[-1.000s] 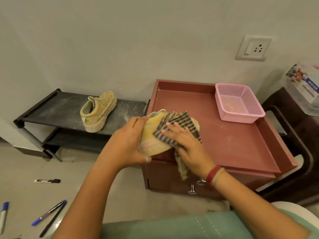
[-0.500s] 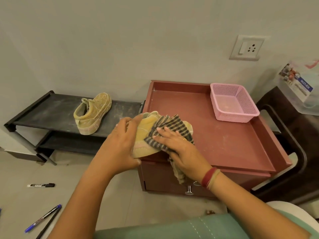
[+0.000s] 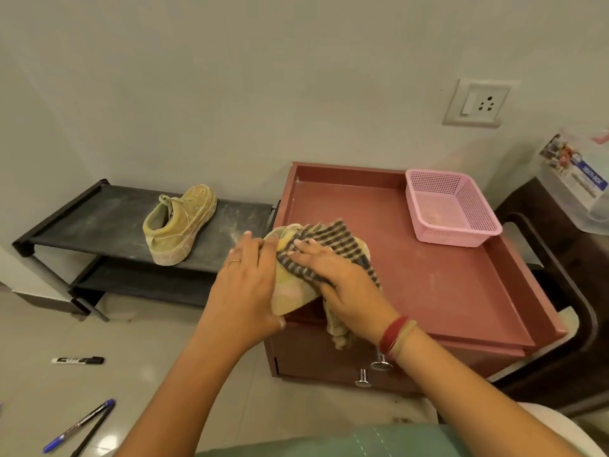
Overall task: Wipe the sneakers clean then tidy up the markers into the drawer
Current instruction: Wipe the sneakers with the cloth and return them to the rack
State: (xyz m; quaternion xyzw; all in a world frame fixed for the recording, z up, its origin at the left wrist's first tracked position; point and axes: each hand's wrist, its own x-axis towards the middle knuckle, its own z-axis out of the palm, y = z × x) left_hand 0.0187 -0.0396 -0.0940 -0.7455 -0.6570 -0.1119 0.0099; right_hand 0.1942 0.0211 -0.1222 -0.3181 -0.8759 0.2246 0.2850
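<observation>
Floor (image 3: 148,351): pale tiles, markers (image 3: 78,360) lying loose.
Left hand (image 3: 245,291): grasps the sneaker (image 3: 290,290) by its side.
Right hand (image 3: 342,285): flat, pressing checked cloth (image 3: 333,239) onto it.
Sneaker: front edge of red worktop (image 3: 428,275) — light, soft canvas; hold by the stiffer sole.
Shoe rack (image 3: 99,219): second sneaker (image 3: 179,222) — dusty.

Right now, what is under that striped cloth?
A yellow sneaker, which the left hand holds at the front edge of the cabinet. The right hand presses the cloth on it. Cloth and hands cover most of it, so its laces cannot be seen.
</observation>
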